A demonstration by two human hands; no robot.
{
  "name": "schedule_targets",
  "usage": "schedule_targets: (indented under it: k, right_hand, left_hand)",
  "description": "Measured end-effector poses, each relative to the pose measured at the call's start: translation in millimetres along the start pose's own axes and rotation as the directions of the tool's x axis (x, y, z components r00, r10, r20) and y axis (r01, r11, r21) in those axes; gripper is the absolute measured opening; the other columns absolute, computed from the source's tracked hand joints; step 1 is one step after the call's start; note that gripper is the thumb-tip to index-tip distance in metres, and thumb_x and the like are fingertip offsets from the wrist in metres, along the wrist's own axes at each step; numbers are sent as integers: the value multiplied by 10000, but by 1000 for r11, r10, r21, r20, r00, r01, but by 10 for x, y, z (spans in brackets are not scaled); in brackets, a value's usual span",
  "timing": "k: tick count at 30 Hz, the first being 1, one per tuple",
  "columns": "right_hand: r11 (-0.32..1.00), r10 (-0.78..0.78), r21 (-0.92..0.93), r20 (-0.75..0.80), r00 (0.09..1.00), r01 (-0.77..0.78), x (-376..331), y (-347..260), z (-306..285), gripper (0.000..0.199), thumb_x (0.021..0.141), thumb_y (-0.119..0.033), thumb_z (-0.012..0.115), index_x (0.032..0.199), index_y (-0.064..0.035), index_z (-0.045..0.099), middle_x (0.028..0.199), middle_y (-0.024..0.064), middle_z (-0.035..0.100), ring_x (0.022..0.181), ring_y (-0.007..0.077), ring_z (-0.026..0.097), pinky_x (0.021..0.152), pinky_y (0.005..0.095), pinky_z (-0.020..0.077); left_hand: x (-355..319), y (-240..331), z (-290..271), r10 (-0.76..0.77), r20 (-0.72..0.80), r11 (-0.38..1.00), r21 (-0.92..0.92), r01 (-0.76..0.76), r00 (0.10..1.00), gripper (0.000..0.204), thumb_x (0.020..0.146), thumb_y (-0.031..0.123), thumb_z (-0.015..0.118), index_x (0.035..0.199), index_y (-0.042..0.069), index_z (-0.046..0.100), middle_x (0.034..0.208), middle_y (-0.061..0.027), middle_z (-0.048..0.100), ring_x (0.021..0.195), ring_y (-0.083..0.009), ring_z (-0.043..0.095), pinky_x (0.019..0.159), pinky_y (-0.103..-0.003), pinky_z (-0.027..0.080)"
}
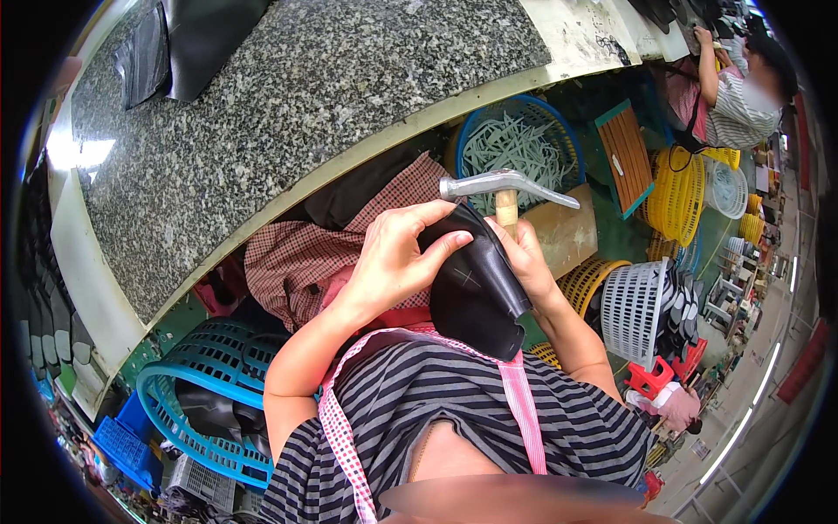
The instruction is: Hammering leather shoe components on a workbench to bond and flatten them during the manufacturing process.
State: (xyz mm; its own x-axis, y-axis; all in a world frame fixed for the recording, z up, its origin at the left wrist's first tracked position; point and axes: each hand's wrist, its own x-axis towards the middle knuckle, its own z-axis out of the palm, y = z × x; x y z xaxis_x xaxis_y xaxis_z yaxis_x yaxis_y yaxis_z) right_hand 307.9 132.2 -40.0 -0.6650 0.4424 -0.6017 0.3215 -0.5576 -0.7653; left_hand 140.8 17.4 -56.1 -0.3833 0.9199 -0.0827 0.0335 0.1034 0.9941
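Observation:
Between my hands is a black leather piece (471,293), smooth and curved, with a small cross-shaped mark on its face. My left hand (408,249) pinches its upper edge, thumb on the near face. My right hand (526,258) is at the piece's right edge and also grips the wooden handle of a hammer (506,185). The hammer's metal head points up, one end blunt and round, the other long and curved to the right. Some of my right fingers are hidden behind the leather.
A speckled stone tabletop (323,96) lies ahead, with black leather sheets (205,44) at far left. A blue basket (572,144) holds pale strips. A teal basket (161,419) stands at left, a white basket (630,310) at right. Another person (733,100) sits at upper right.

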Motion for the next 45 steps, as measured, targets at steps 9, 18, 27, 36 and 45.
schedule_targets:
  k: [9, 18, 27, 36, 45]
  right_hand:
    - [751, -597, -445, -139, 790, 488, 74, -541, -57, 378, 1008, -311, 575, 1136, 32, 672, 767, -28, 599, 511, 3, 352, 463, 198, 244]
    - [646, -459, -510, 335, 823, 568, 429, -1195, 505, 305, 1051, -259, 475, 1122, -3, 626, 756, -30, 523, 620, 47, 407, 558, 223, 334]
    - [522, -586, -534, 343, 735, 665, 1114, -1384, 1179, 265, 958, -218, 691, 1108, -42, 561, 828, -48, 532, 687, 11, 415, 608, 183, 342]
    - [934, -241, -208, 230, 943, 290, 866, -1365, 914, 280, 878, -125, 780, 1009, -100, 534, 707, -79, 492, 477, -13, 376, 393, 172, 240]
    - [911, -403, -84, 20, 915, 404, 569, -1096, 480, 292, 931, -105, 710, 955, -159, 424, 679, -87, 403, 462, -12, 278, 392, 179, 199]
  left_hand:
    - [-188, 507, -633, 161, -293, 984, 124, -129, 942, 294, 857, 26, 739, 1121, -28, 623, 931, -151, 696, 772, -263, 690, 717, -321, 531]
    - [-145, 528, -1310, -16, -628, 900, 329, 284, 778, 471, 822, 143, 814, 1213, -31, 617, 675, -27, 578, 621, -72, 541, 592, -248, 468]
    - [-77, 300, -1602, -165, -484, 945, -328, -4, 859, 169, 970, 193, 690, 993, 28, 719, 855, 47, 683, 750, -19, 588, 642, -219, 477]
    - [80, 317, -1170, -275, 58, 457, -870, 184, 960, 335, 1029, 318, 585, 1120, 16, 697, 1028, -47, 731, 875, -91, 689, 780, -245, 548]
    - [231, 116, -743, -301, 171, 455, -839, 299, 938, 386, 1032, 389, 566, 1011, 34, 714, 900, -8, 718, 761, -45, 645, 715, -214, 514]
